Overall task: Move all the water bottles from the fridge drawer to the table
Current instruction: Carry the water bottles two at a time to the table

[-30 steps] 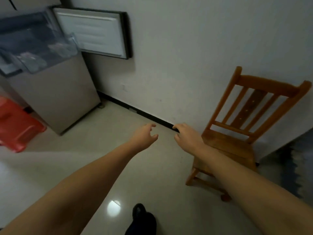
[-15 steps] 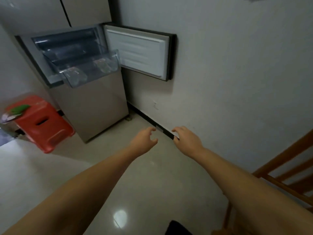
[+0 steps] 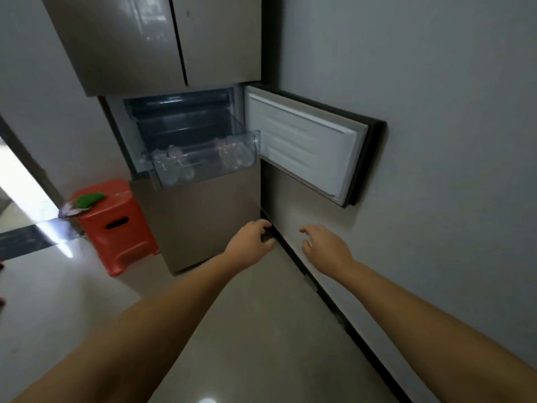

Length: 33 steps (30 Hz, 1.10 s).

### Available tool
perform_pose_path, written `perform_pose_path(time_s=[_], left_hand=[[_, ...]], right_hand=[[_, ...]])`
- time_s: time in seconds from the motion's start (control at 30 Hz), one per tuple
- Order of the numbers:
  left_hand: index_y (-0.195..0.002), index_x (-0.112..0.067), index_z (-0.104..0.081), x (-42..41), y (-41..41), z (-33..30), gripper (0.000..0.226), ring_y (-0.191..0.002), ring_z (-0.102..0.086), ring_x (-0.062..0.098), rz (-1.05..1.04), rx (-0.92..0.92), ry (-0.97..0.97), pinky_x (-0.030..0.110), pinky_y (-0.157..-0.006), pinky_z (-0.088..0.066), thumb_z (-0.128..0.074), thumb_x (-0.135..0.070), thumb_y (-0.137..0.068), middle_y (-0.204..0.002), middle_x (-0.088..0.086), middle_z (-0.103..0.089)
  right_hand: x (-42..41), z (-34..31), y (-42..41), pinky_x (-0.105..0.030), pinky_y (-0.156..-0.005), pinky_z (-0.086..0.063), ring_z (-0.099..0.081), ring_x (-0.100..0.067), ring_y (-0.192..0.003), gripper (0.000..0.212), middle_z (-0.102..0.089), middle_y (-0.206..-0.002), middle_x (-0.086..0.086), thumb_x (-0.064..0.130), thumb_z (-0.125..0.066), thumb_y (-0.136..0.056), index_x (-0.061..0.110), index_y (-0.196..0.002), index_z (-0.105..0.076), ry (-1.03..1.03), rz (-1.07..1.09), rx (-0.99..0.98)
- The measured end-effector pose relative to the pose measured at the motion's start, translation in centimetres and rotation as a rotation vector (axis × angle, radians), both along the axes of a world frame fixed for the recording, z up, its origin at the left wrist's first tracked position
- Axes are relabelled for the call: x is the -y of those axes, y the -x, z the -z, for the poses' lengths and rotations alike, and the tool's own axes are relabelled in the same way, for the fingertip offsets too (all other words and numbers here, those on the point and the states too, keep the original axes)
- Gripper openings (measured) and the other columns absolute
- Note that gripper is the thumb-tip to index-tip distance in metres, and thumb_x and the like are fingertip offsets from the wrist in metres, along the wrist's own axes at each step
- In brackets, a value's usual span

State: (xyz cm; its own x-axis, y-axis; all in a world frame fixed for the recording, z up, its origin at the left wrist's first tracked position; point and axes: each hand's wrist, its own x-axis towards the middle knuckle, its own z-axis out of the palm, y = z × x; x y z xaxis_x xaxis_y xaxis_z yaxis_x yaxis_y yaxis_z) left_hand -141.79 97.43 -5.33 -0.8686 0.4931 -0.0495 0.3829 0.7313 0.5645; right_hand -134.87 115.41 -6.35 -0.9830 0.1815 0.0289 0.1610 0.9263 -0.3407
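With the view now swung off the wooden chair onto the tall bronze fridge (image 3: 162,42), both the left hand (image 3: 250,242) and right hand (image 3: 325,245) reach empty and loosely spread toward its pulled-out clear plastic drawer (image 3: 203,161), where clear water bottles (image 3: 174,167) wait for collection.

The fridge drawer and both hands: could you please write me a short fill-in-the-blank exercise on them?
1. The clear fridge drawer is pulled ____.
2. The water bottles lie inside the ____.
3. The left hand and right hand hold ____.
4. Left of the fridge stands a ____ stool.

Missing: out; drawer; nothing; red
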Motion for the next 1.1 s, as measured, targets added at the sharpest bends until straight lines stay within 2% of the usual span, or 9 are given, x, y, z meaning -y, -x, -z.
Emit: perform_pose_path(time_s=[0.27, 0.5, 0.77, 0.97, 1.1], left_hand=[[-0.133, -0.013, -0.05, 1.5, 9.5, 0.9, 0.047, -0.12, -0.053, 0.023, -0.179, 0.014, 0.019, 0.031, -0.1, -0.041, -0.059, -0.028, -0.09, -0.133, 0.009, -0.055], [-0.133, -0.012, -0.05, 3.1, 20.4, 1.8, 0.047, -0.119, -0.054, 0.023, -0.252, 0.009, 0.001, 0.029, -0.098, -0.041, -0.061, -0.026, -0.089, -0.13, 0.011, -0.057], [-0.134, -0.011, -0.05, 3.8, 36.6, -2.0, 0.045, -0.12, -0.053, 0.022, -0.197, -0.065, -0.006, 0.029, -0.099, -0.039, -0.057, -0.023, -0.091, -0.133, 0.01, -0.055], [-0.127, -0.014, -0.055, 1.8, 44.4, -3.0, 0.04, -0.109, -0.059, 0.026, -0.205, -0.053, -0.037, 0.033, -0.093, -0.046, -0.057, -0.023, -0.088, -0.121, 0.011, -0.062], [-0.127, -0.016, -0.055, 0.0, 49.8, -2.6, 0.04, -0.107, -0.06, 0.026, -0.229, 0.005, -0.068, 0.037, -0.092, -0.049, -0.056, -0.022, -0.088, -0.117, 0.009, -0.063]], right_hand=[[1.0, -0.2, 13.2, -0.041, -0.088, -0.048, -0.057, -0.03, -0.109, 0.036, -0.055, -0.125, -0.01, 0.023, -0.044, -0.095, 0.016, -0.13, -0.05, 0.004, -0.202, -0.002], [3.0, 0.4, 25.0, -0.042, -0.088, -0.048, -0.058, -0.027, -0.107, 0.036, -0.053, -0.127, -0.006, 0.025, -0.044, -0.097, 0.018, -0.132, -0.048, 0.013, -0.279, -0.006], [3.9, -2.9, 40.9, -0.039, -0.092, -0.048, -0.058, -0.026, -0.113, 0.037, -0.054, -0.133, -0.007, 0.021, -0.049, -0.094, 0.014, -0.13, -0.052, 0.079, -0.217, -0.095], [3.8, -3.4, 48.0, -0.043, -0.091, -0.05, -0.06, -0.03, -0.107, 0.033, -0.06, -0.122, -0.012, 0.014, -0.052, -0.091, 0.01, -0.123, -0.057, 0.228, -0.151, -0.136], [2.2, -3.4, 54.1, -0.039, -0.092, -0.048, -0.059, -0.03, -0.107, 0.03, -0.059, -0.12, -0.014, 0.017, -0.051, -0.094, 0.01, -0.122, -0.058, 0.23, -0.143, -0.155]])
